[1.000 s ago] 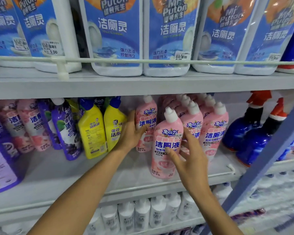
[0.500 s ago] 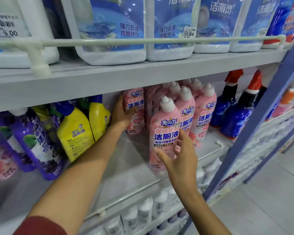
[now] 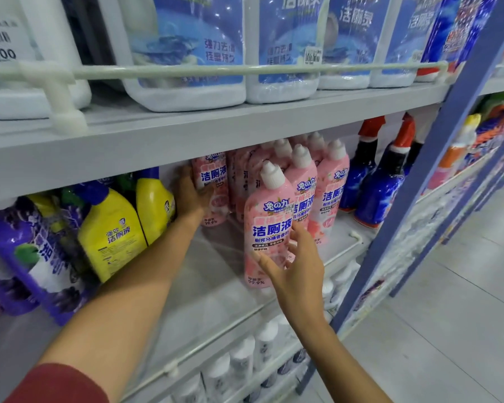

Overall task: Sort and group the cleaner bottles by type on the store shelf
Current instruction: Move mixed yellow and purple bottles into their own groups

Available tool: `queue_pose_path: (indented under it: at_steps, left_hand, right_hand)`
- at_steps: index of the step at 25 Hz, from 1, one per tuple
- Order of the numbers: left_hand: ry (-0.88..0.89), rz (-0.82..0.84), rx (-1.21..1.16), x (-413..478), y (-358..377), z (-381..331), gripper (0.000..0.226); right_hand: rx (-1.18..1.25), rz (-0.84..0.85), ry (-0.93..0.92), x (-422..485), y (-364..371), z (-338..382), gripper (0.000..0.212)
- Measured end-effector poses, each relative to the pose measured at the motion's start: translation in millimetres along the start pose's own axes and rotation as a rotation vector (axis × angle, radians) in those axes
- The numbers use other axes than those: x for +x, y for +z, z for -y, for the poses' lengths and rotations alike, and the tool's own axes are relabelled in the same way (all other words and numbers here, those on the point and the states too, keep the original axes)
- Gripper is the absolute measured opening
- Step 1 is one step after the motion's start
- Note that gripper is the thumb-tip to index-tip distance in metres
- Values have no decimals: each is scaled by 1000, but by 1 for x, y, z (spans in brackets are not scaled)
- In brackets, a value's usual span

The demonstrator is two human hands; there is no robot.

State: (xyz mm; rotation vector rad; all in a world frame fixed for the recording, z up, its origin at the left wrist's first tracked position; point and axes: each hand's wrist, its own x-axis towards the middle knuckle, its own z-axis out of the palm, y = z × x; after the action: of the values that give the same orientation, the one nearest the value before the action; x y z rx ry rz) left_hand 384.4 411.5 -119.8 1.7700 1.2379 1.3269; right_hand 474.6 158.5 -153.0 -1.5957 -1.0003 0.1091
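Observation:
On the middle shelf (image 3: 204, 289) stands a group of pink cleaner bottles with white caps. My left hand (image 3: 191, 196) reaches deep in and grips the rear-left pink bottle (image 3: 214, 181), thumb across its front. The front pink bottle (image 3: 266, 225) stands upright near the shelf edge. My right hand (image 3: 298, 266) touches its lower right side with spread, fairly straight fingers and thumb. More pink bottles (image 3: 329, 184) stand behind and to the right. Left of my left arm lean two yellow bottles (image 3: 111, 231) and purple bottles (image 3: 38, 257).
Blue spray bottles with red triggers (image 3: 381, 190) stand right of the pink group. Large white jugs with blue labels (image 3: 186, 53) fill the top shelf behind a white rail (image 3: 245, 69). A blue upright post (image 3: 419, 184) bounds the right. White bottles (image 3: 242, 359) sit below.
The view has swung right and closer to the shelf. Both hands stay on the same pink bottles; the left hand sits deeper under the upper shelf.

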Motion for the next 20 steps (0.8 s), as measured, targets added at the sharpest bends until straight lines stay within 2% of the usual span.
queue_pose_path:
  at_steps: [13, 20]
  left_hand:
    - [13, 72, -56, 2, 4, 13, 46]
    - [-36, 115, -125, -9, 3, 11, 46]
  right_hand:
    - [-23, 10, 3, 6, 16, 8, 80]
    - [-22, -14, -4, 8, 20, 5, 81]
